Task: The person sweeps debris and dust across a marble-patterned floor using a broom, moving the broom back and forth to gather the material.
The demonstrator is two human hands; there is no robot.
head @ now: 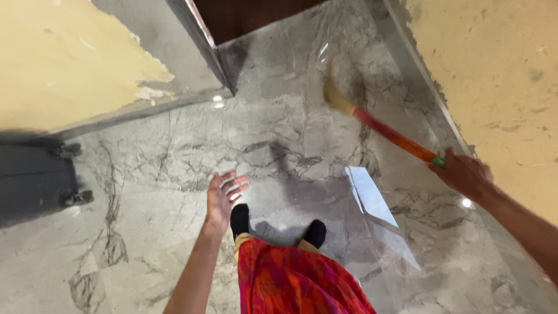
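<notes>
My right hand grips the end of a broom handle wrapped in red and orange, with a green band at the grip. The handle slants up and left to straw-coloured bristles, blurred, low over the grey marble floor. My left hand hangs out in front of me with fingers spread, holding nothing. Below it are my feet in black socks and a red and orange patterned skirt.
Yellow walls with peeling paint stand at the left and right. A dark doorway opens at the top centre beside a wall corner. A dark object on small wheels sits at the left edge.
</notes>
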